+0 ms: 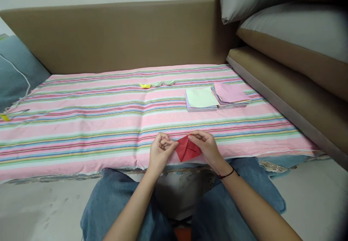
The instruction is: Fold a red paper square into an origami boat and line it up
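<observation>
the left hand [160, 152] is pinching a folded red paper [186, 150] by its left corner; the right hand [205, 146] is holding its upper right side, each grip narrow. the paper is showing at a striped cloth's [108, 125] near edge. beyond, a green-topped stack [201, 96] and a pink-topped stack [231, 92] are lying side by side. farther back, three paper boats [157, 84] are standing in a row.

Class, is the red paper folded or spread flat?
Folded: the red paper shows overlapping flaps with slanting edges across its face.
</observation>
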`<state>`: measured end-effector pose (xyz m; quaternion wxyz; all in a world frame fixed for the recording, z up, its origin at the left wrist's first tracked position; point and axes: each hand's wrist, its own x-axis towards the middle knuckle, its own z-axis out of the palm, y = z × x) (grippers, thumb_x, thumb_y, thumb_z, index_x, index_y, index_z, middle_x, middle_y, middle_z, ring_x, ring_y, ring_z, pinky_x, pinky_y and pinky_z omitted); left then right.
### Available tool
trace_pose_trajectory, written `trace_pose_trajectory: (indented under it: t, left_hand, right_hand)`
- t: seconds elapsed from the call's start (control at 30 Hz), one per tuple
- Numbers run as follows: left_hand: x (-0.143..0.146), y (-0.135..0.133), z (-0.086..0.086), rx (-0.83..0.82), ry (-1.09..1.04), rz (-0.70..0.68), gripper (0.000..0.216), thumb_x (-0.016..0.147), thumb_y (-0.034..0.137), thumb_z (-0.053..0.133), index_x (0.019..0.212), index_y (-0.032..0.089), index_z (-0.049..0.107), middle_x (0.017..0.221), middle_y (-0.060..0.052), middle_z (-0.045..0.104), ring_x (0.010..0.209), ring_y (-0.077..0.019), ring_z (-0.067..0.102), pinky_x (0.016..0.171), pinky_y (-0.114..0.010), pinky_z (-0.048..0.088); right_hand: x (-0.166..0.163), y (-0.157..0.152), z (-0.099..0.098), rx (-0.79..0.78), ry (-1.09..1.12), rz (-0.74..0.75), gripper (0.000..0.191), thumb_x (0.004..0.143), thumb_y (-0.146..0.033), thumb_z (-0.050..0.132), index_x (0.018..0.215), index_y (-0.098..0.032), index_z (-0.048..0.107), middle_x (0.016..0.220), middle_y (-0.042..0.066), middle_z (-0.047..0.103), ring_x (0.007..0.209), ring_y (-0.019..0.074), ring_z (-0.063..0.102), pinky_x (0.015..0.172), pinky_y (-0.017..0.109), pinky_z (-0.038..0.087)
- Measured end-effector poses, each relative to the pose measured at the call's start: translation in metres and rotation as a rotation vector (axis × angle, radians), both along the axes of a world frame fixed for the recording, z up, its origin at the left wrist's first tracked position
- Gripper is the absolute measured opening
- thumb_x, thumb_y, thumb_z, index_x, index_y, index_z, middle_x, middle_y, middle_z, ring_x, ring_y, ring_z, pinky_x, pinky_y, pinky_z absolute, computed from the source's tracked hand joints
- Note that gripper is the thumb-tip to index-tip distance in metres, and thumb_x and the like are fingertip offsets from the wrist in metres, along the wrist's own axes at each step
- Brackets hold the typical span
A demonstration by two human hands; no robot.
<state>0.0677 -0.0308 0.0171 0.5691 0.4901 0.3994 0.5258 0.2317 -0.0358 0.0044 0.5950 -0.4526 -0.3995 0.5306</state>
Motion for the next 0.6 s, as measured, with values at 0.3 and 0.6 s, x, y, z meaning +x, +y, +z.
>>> trace_pose_trajectory:
  t: [0.3, 0.6]
  left_hand:
    - [0.003, -0.0018, 0.0029, -0.005, 0.004, 0.003, 0.034, 0.065, 0.024, 0.074, 0.074, 0.02, 0.042, 0.058, 0.005, 0.063, 0.054, -0.0076, 0.058, 0.058, -0.019, 0.043]
    - [-0.0007, 0.0015, -0.0061, -0.015, -0.009, 0.043, 0.033, 0.067, 0.024, 0.072, 0.076, 0.02, 0.041, 0.061, 0.004, 0.064, 0.057, -0.0079, 0.059, 0.061, -0.019, 0.044]
  right_hand:
    - [0.0022, 0.0006, 0.0021, -0.002, -0.068, -0.074, 0.016, 0.064, -0.036, 0.074, 0.066, -0.021, 0.07, 0.067, 0.002, 0.068, 0.063, 0.0178, 0.06, 0.059, 0.029, 0.047]
    - [0.0009, -0.0009, 0.0058, -0.038, 0.009, 0.117, 0.02, 0.066, -0.036, 0.072, 0.078, -0.02, 0.07, 0.075, 0.002, 0.069, 0.066, 0.0159, 0.061, 0.06, 0.027, 0.047]
